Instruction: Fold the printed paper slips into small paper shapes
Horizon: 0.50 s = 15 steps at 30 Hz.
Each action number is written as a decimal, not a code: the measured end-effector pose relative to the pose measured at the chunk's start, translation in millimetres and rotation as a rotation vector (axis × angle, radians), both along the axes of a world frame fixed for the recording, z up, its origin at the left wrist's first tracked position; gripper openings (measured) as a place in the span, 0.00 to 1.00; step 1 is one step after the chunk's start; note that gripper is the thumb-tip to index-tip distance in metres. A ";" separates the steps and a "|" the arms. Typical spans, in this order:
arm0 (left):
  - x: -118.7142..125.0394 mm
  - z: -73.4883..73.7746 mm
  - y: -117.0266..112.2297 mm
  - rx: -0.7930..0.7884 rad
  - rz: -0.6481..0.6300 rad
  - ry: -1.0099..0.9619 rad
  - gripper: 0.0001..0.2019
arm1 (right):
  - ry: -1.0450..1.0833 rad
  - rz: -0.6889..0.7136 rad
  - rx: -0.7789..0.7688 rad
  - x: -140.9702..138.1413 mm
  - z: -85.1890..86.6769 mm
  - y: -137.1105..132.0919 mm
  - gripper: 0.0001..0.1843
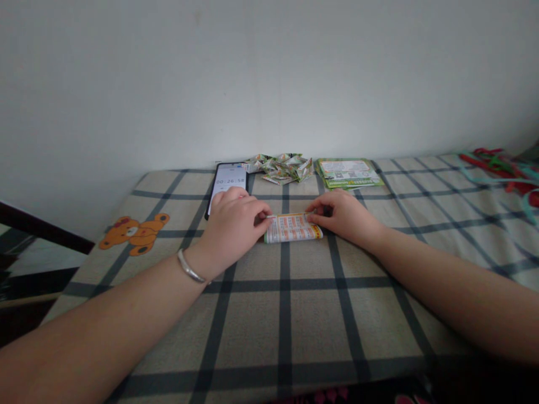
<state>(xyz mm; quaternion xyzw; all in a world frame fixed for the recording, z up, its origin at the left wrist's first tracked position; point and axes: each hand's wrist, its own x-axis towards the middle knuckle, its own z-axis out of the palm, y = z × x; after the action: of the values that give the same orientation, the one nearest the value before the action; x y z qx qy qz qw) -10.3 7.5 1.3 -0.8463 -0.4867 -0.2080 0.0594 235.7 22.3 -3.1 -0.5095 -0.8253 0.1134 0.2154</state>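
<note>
A folded printed paper leaflet point(292, 228) lies in front of me on the checked tablecloth, white with orange and green print. My left hand point(238, 221), with a silver bangle at the wrist, pinches its upper left corner between thumb and forefinger. At the upper right corner, my right hand point(343, 216) grips the same leaflet with thumb and fingertips. Both hands are closed on the paper, which stays flat against the table. Part of the leaflet's left edge is hidden by my left fingers.
Behind my left hand lies a phone point(231, 178) showing a running timer. Beside it is a heap of folded paper pieces point(286, 168), then a stack of green leaflets point(348, 173). A bear cutout point(135, 233) lies left; red and teal straps point(507, 174) lie far right. A wall point(269, 78) borders the back.
</note>
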 end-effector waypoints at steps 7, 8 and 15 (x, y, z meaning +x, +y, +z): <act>-2.1 -3.7 2.5 0.009 0.014 0.001 0.06 | 0.026 0.108 0.111 2.2 -3.6 1.1 0.09; -2.3 -4.3 3.1 0.012 0.010 -0.002 0.06 | 0.018 0.148 0.141 2.3 -3.7 0.8 0.08; -2.3 -5.3 7.7 0.000 -0.194 0.054 0.06 | -0.049 0.341 0.232 1.7 -5.0 0.1 0.13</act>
<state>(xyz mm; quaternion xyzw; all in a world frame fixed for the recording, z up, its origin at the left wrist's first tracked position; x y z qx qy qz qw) -12.6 15.2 -4.0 -0.8947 -0.4009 -0.1900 0.0520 237.4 22.4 -8.1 -0.3367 -0.9122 0.0400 0.2300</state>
